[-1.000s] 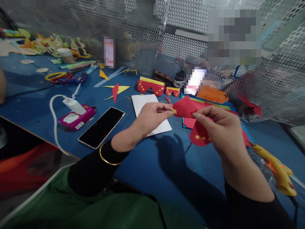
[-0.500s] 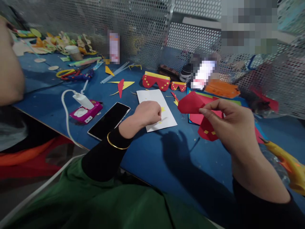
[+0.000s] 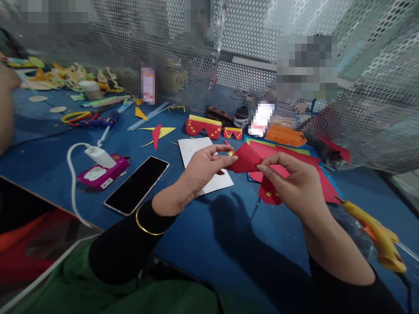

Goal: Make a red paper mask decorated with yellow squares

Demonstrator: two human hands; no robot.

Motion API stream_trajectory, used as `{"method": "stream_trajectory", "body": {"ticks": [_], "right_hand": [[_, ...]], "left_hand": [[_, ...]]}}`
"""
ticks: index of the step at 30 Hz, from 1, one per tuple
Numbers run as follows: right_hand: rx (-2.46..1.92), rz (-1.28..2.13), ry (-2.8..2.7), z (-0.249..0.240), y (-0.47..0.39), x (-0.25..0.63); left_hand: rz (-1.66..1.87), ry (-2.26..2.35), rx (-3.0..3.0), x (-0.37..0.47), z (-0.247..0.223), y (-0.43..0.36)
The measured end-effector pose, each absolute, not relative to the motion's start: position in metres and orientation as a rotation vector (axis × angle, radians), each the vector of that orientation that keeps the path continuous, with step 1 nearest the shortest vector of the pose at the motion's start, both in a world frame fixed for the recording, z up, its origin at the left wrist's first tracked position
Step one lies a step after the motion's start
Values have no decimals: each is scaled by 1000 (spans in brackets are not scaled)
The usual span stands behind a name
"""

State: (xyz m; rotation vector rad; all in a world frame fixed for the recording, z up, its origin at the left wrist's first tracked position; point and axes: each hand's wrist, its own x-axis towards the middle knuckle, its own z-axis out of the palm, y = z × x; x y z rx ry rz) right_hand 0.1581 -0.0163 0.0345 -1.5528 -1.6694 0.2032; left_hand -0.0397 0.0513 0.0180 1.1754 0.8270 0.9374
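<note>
Between my hands is a red paper cutout [image 3: 246, 158], shaped like glasses, raised above the blue table. My right hand [image 3: 294, 181] pinches it between thumb and fingertips. A lower lobe with small yellow squares hangs beneath that hand. At the cutout's left end, my left hand [image 3: 204, 168] closes thumb and finger at its edge; whether a tiny yellow piece is also there I cannot make out. Under my left hand lies a white sheet [image 3: 216, 185] with small yellow bits. Two finished-looking red paper glasses with yellow squares, one large [image 3: 203, 127] and one small [image 3: 233, 132], stand behind.
A black-screened phone [image 3: 137, 185] and a purple power socket [image 3: 103, 172] lie to the left. Coloured paper sheets [image 3: 327, 183] are stacked at right, near a yellow glue gun [image 3: 376, 231]. A perforated metal screen [image 3: 248, 78] bounds the back. Another person's arm [image 3: 6, 104] is at far left.
My left hand has lifted off the white sheet and moved right to the red cutout's left end. My right hand still holds the cutout. The camera view has shifted slightly.
</note>
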Motion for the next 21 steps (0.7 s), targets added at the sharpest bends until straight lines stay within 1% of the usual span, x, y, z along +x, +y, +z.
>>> {"method": "stream_trajectory", "body": {"ticks": [8,12,21], "right_hand": [[-1443,247,-1915,35,-15,163],[-1386,214,-2029,36,-14,167],[-1416,158,-2035,33,-12,169]], "left_hand": [[894,790,1076,-39,18,45],[827,803,966,-38,19,44],[864,839,998,-35,21,39]]}}
